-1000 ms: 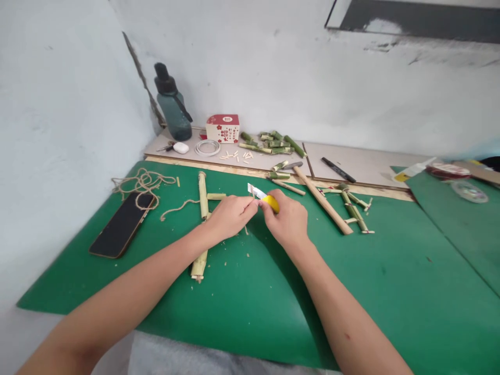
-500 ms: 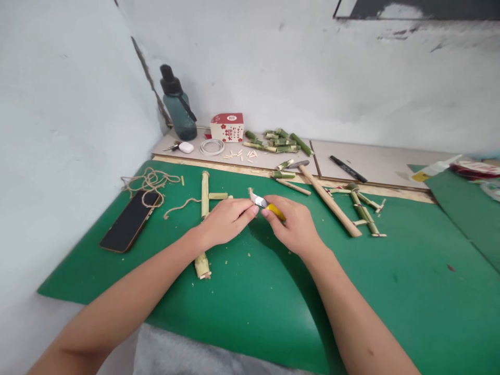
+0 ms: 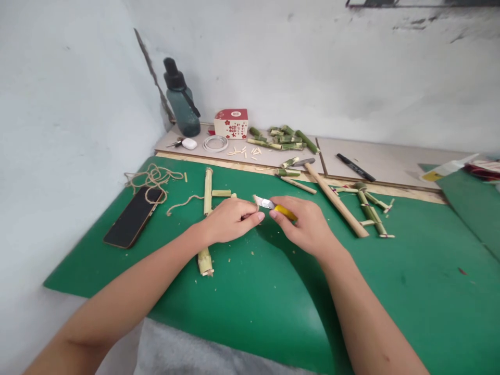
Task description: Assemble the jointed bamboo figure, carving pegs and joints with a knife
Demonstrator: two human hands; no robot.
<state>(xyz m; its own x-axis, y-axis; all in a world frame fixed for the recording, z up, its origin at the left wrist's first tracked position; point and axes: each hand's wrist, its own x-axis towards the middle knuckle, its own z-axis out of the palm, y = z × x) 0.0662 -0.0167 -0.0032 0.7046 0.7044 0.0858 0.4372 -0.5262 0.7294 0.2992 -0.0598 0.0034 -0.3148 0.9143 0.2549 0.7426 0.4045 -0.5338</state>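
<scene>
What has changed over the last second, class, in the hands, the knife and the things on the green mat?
The right hand has eased slightly rightward, and its yellow-handled knife now lies flatter, blade tip lowered beside the left hand. Nothing was picked up or let go. The bamboo stalk, phone and twine lie where they were; only the view shifted.
</scene>
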